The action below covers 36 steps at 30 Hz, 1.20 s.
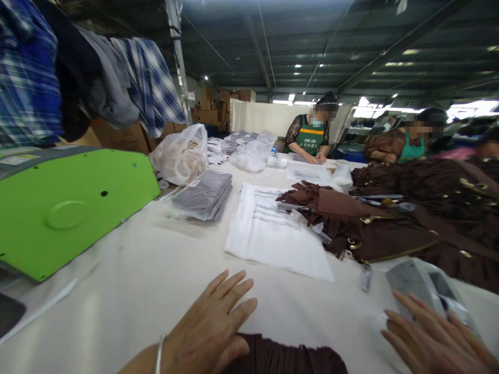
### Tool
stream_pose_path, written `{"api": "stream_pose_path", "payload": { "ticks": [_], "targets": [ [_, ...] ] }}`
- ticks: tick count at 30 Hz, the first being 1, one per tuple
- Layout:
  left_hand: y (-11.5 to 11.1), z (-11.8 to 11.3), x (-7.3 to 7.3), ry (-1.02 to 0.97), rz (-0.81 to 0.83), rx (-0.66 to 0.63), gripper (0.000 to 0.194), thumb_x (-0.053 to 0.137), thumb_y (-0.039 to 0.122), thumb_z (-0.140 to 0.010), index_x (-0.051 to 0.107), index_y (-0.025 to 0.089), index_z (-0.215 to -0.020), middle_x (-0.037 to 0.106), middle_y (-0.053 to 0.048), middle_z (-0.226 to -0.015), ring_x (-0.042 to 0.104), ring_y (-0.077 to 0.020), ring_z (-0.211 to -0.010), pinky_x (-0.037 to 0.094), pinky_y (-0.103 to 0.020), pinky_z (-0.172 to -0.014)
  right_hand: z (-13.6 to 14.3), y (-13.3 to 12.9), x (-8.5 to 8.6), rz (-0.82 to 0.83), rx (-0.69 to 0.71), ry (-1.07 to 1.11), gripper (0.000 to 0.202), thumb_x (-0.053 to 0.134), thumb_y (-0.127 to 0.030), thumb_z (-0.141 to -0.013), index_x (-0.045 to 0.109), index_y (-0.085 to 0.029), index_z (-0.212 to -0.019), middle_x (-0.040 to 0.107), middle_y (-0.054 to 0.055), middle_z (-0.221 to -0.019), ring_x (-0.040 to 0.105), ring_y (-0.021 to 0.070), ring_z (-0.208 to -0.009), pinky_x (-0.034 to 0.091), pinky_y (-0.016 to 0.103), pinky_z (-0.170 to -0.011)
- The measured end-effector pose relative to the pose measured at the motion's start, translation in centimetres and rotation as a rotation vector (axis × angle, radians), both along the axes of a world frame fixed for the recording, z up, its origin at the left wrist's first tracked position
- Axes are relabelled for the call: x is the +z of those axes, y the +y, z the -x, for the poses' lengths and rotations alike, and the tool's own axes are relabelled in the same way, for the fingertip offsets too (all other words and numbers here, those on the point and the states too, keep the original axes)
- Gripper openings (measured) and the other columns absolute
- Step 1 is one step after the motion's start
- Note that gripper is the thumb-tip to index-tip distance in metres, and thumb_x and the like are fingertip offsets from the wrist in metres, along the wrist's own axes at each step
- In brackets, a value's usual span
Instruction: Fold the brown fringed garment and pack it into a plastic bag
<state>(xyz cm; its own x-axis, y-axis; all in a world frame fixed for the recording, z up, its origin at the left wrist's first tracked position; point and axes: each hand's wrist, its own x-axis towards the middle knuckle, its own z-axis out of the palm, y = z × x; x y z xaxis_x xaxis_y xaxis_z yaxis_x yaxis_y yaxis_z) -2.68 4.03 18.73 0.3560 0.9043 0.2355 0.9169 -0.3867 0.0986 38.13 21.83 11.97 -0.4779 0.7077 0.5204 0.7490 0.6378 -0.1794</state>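
My left hand (214, 324), with a bangle on the wrist, is open, fingers stretched forward over the white table (128, 291). Its thumb lies at the edge of a dark brown fringed piece (292, 357), most of which is cut off by the bottom of the view. My right hand (434, 332) is open too, slightly blurred, its fingers apart. It is over or against a grey object in clear plastic (413, 280); whether it touches is unclear. A small clear packet (366, 278) lies just beyond.
Printed white plastic bags (268, 244) lie ahead, partly under brown fringed bags (351, 208) with gold fittings. Left stand a green machine housing (89, 202) and a stack of grey plastic packets (205, 197). Across the table a person in a green apron (312, 137) handles a packet.
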Motion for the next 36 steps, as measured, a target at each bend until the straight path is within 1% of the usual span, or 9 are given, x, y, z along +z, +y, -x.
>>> {"api": "stream_pose_path", "payload": {
  "ticks": [2,5,8,11,14,19,25,33,36],
  "targets": [
    [1.1,0.0,0.7,-0.063,0.059,0.003,0.059,0.07,0.023,-0.081,0.046,0.029,-0.134,0.046,-0.005,-0.146,0.037,-0.0267,-0.137,0.032,-0.048,-0.114,4.1,0.2,2.0,-0.045,0.111,-0.109,0.024,0.051,-0.04,-0.087,0.071,-0.03,-0.096,0.068,0.005,-0.117,0.057,0.0296,-0.112,0.031,0.048,-0.104],
    [2.7,-0.7,1.5,-0.113,0.12,-0.045,0.052,0.07,0.023,-0.081,0.051,0.028,-0.129,0.05,-0.005,-0.143,0.042,-0.0269,-0.134,0.029,-0.049,-0.115,12.5,0.4,3.9,-0.046,0.19,-0.261,0.019,0.053,-0.026,-0.091,0.07,-0.025,-0.082,0.07,0.004,-0.089,0.061,0.0229,-0.087,0.041,0.039,-0.087],
    [3.8,-1.1,1.9,-0.15,0.17,-0.083,0.042,0.069,0.029,-0.084,0.055,0.026,-0.123,0.056,-0.005,-0.137,0.046,-0.0259,-0.131,0.029,-0.048,-0.115,19.4,0.8,3.8,0.017,0.183,-0.417,0.016,0.057,-0.01,-0.085,0.069,-0.019,-0.084,0.069,0.007,-0.089,0.061,0.0246,-0.088,0.041,0.038,-0.089],
    [4.1,-0.8,2.1,-0.175,0.169,-0.078,0.039,0.068,0.029,-0.085,0.056,0.026,-0.122,0.058,-0.005,-0.134,0.047,-0.0253,-0.13,0.029,-0.046,-0.116,22.4,1.4,2.5,0.047,0.184,-0.527,0.028,0.048,0.002,-0.083,0.07,-0.013,-0.092,0.07,0.012,-0.092,0.063,0.0259,-0.091,0.038,0.039,-0.094],
    [4.2,0.0,1.9,-0.204,0.159,-0.053,0.037,0.066,0.027,-0.086,0.057,0.025,-0.121,0.058,-0.005,-0.133,0.047,-0.0256,-0.13,0.029,-0.046,-0.115,22.5,2.4,1.7,0.083,0.195,-0.529,0.028,0.047,0.002,-0.082,0.07,-0.014,-0.082,0.07,0.011,-0.084,0.065,0.0249,-0.082,0.043,0.035,-0.082],
    [5.4,0.7,1.1,-0.249,0.174,-0.059,0.037,0.067,0.021,-0.084,0.058,0.023,-0.12,0.06,-0.006,-0.131,0.048,-0.0247,-0.128,0.03,-0.044,-0.114,21.2,4.7,2.0,0.165,0.152,-0.423,0.022,0.048,-0.009,-0.089,0.067,-0.018,-0.081,0.069,0.006,-0.081,0.066,0.0208,-0.077,0.042,0.028,-0.065],
    [8.4,-0.4,1.0,-0.39,0.169,0.008,0.029,0.068,0.018,-0.081,0.065,0.022,-0.11,0.068,-0.005,-0.113,0.061,-0.0241,-0.108,0.042,-0.039,-0.1,20.4,7.0,2.7,0.251,0.153,-0.264,0.019,0.05,-0.022,-0.091,0.067,-0.021,-0.084,0.069,0.004,-0.084,0.065,0.0175,-0.079,0.043,0.027,-0.069],
    [12.7,-2.9,-0.8,-0.83,0.446,0.16,0.011,0.063,0.02,-0.08,0.071,0.018,-0.087,0.069,0.001,-0.073,0.063,-0.016,-0.069,0.045,-0.023,-0.062,20.0,7.3,4.6,0.341,0.209,-0.094,0.012,0.059,-0.026,-0.082,0.059,-0.021,-0.071,0.064,0.002,-0.073,0.06,0.0168,-0.069,0.042,0.028,-0.065],
    [13.3,-3.6,-0.8,-0.771,0.295,0.197,0.01,0.059,0.019,-0.086,0.068,0.017,-0.091,0.066,0.0,-0.078,0.061,-0.0153,-0.072,0.045,-0.025,-0.066,19.6,7.3,5.5,0.443,0.277,-0.074,0.014,0.058,-0.028,-0.082,0.064,-0.021,-0.073,0.067,0.001,-0.074,0.061,0.0171,-0.07,0.042,0.028,-0.066]
  ]
}}
